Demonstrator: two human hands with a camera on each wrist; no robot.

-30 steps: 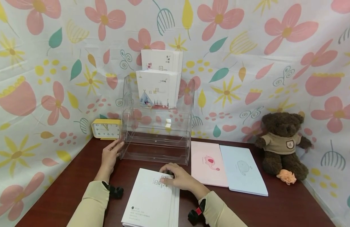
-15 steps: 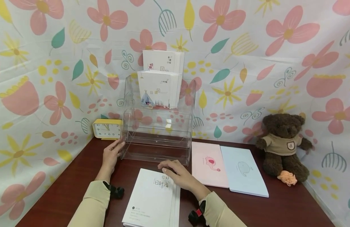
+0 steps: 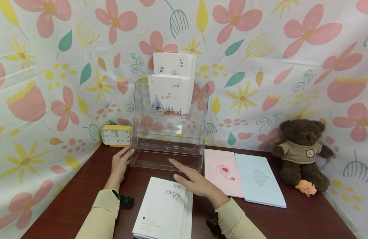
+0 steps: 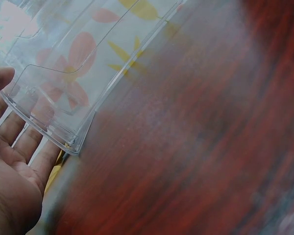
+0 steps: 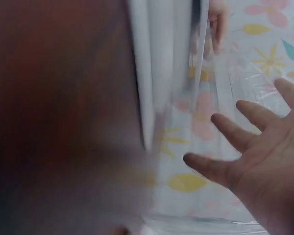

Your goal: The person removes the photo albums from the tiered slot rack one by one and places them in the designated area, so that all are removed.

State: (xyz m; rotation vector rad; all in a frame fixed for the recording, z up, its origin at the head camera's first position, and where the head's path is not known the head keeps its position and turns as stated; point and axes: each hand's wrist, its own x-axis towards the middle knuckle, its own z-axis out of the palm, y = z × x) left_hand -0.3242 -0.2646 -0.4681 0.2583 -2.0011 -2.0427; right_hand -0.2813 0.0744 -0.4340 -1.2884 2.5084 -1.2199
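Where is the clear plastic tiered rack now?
In the head view, the rack stands slightly left of centre between the yellow rectangular clock and thin pink notebook. The left hand holds the rack's left edge.

My fingers (image 5: pixel 232 134) are bare; I wear pale khaki sleeves (image 3: pixel 100 215), a black left wrist device (image 3: pixel 126 201) and a black right wrist device (image 3: pixel 214 225) marked red.

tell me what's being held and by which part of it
The left hand holds the clear rack by the lower part of its left side; the right hand holds nothing.
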